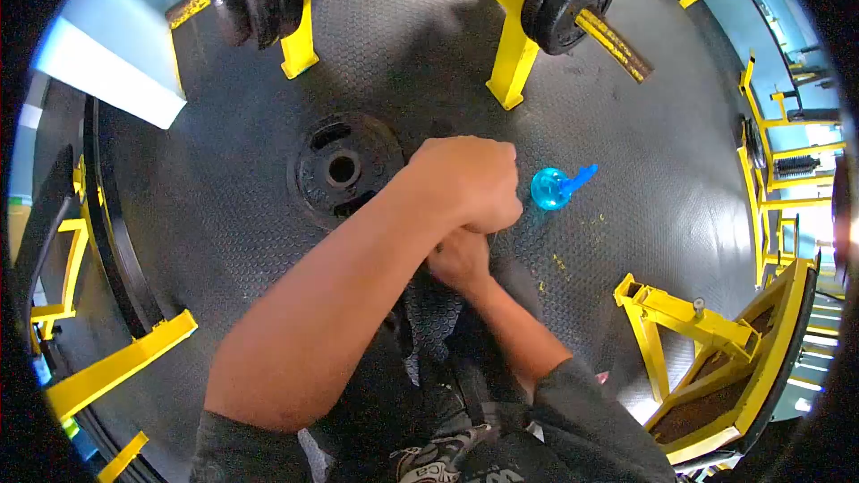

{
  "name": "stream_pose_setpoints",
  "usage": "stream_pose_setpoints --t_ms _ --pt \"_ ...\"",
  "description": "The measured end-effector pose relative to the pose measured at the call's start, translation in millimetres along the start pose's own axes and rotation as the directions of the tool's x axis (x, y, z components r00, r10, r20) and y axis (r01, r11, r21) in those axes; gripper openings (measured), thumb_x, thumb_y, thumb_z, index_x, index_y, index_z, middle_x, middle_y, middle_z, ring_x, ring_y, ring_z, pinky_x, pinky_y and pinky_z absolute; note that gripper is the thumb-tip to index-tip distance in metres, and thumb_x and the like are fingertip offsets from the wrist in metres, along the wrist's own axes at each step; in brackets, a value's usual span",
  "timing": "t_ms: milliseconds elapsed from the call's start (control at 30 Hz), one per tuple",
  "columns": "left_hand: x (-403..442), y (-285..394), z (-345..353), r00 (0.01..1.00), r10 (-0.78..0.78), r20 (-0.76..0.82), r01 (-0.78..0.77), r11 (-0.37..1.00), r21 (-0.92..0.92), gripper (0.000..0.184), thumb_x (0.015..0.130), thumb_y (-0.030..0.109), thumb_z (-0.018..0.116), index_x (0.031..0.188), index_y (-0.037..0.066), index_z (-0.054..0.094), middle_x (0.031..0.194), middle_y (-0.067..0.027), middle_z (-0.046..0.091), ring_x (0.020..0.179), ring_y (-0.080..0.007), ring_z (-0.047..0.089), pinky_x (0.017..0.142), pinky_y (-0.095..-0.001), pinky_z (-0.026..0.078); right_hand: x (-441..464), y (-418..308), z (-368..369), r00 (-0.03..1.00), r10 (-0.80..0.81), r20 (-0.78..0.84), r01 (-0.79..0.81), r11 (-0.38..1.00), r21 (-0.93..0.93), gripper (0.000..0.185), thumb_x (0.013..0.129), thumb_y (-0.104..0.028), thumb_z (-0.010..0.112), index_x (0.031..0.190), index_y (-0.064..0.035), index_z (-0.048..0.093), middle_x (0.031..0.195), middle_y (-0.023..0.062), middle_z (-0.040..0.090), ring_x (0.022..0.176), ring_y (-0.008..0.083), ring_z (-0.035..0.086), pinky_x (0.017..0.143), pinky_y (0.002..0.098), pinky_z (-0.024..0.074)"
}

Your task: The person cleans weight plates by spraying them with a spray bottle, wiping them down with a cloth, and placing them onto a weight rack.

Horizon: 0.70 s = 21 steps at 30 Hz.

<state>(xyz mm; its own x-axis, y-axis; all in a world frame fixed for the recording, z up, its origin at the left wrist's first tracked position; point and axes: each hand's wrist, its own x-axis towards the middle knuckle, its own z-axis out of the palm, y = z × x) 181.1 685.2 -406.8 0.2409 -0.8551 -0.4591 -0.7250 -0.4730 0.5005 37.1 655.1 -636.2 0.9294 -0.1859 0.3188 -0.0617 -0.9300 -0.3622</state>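
My left hand is closed in a fist in the middle of the head view, its back turned up. Just below it, partly covered, my right hand is closed too, and the two touch. Whatever they may hold is hidden by the fingers and wrists. A black weight plate lies flat on the floor to the left of my left hand, partly behind my forearm. To the right of the fists stands a spray bottle with clear blue liquid and a blue trigger head.
Ahead is a yellow rack with black weight plates on its peg. A yellow-framed bench stands at lower right, more yellow equipment at left. A white pillar is at upper left. Textured black rubber covers the floor.
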Motion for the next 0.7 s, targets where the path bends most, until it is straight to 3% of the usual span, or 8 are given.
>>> stream_pose_setpoints --t_ms 33,133,233,300,333,467,600,700 --pt "-1.6 1.4 -1.4 1.0 0.006 -0.011 -0.006 1.0 0.002 0.034 0.074 0.02 0.057 0.103 0.004 0.066 0.105 -0.017 0.065 0.099 -0.0308 0.063 0.085 -0.0416 0.05 8.1 5.5 1.5 0.959 0.204 0.197 -0.194 0.979 -0.069 0.039 0.086 -0.027 0.054 0.119 -0.0054 0.056 0.12 0.0099 0.059 0.107 0.0278 0.057 0.083 0.0394 0.0472" --pt "0.4 7.3 5.2 1.0 -0.007 -0.007 0.007 1.0 0.007 0.041 0.075 0.028 0.06 0.107 0.002 0.061 0.104 -0.0183 0.065 0.099 -0.0327 0.062 0.085 -0.0426 0.049 14.5 -22.4 16.4 0.965 0.262 0.025 -0.263 0.962 0.072 0.031 0.077 -0.019 0.057 0.105 -0.0062 0.062 0.102 0.0157 0.06 0.099 0.0358 0.054 0.078 0.0519 0.04" --pt "0.1 11.4 6.4 1.0 -0.005 0.011 0.004 0.999 0.035 0.051 0.077 0.037 0.063 0.111 0.0 0.055 0.103 -0.0201 0.064 0.099 -0.0348 0.061 0.086 -0.0438 0.049 -11.4 -40.0 33.2 0.879 0.384 0.283 -0.364 0.923 -0.123 0.034 0.074 -0.022 0.06 0.104 -0.0062 0.061 0.108 0.0158 0.059 0.106 0.0341 0.052 0.088 0.0514 0.0395" --pt "-1.4 13.4 4.3 1.0 0.008 0.011 -0.008 0.999 0.042 0.051 0.077 0.037 0.063 0.11 0.0 0.056 0.104 -0.0199 0.064 0.098 -0.0347 0.061 0.086 -0.0437 0.049 -34.1 -15.1 10.2 0.991 -0.09 0.104 0.089 0.996 0.016 0.037 0.07 -0.024 0.063 0.101 -0.0055 0.061 0.117 0.0153 0.056 0.117 0.0325 0.048 0.101 0.0507 0.0336" --pt "-2.3 10.3 4.5 1.0 -0.003 -0.002 0.003 0.999 0.032 0.05 0.077 0.037 0.063 0.109 -0.001 0.056 0.104 -0.0197 0.064 0.099 -0.0347 0.061 0.086 -0.0435 0.048 -43.2 -4.1 -10.7 0.961 -0.134 0.241 0.113 0.989 0.096 0.042 0.066 -0.024 0.065 0.103 -0.0055 0.06 0.126 0.0137 0.052 0.127 0.0301 0.041 0.109 0.051 0.0241" --pt "0.5 6.2 7.2 0.999 -0.004 -0.036 0.004 1.0 0.024 0.048 0.078 0.038 0.061 0.106 -0.001 0.056 0.104 -0.0196 0.064 0.1 -0.0348 0.06 0.086 -0.0429 0.048 -47.8 17.6 -26.2 0.953 -0.036 0.3 0.039 0.999 -0.003 0.052 0.067 -0.017 0.064 0.117 -0.005 0.057 0.13 0.0127 0.05 0.128 0.0325 0.037 0.108 0.051 0.0237" --pt "4.0 20.1 6.0 1.0 -0.005 0.023 0.003 0.998 0.065 0.049 0.079 0.039 0.06 0.107 -0.001 0.056 0.104 -0.0197 0.064 0.101 -0.0347 0.06 0.087 -0.0422 0.048 -43.5 -19.1 1.4 0.981 0.168 0.102 -0.157 0.982 -0.103 0.051 0.065 -0.027 0.068 0.112 -0.0084 0.058 0.13 0.0111 0.05 0.128 0.0334 0.037 0.106 0.0554 0.0267" --pt "6.6 21.0 12.6 0.999 0.035 -0.022 -0.033 0.996 0.08 0.049 0.079 0.039 0.059 0.106 -0.002 0.056 0.102 -0.0201 0.064 0.1 -0.035 0.06 0.086 -0.0426 0.048 -64.3 19.1 -13.6 0.945 -0.179 0.272 0.137 0.977 0.165 0.051 0.065 -0.028 0.069 0.112 -0.0099 0.058 0.132 0.0101 0.049 0.127 0.0321 0.038 0.107 0.053 0.0253"
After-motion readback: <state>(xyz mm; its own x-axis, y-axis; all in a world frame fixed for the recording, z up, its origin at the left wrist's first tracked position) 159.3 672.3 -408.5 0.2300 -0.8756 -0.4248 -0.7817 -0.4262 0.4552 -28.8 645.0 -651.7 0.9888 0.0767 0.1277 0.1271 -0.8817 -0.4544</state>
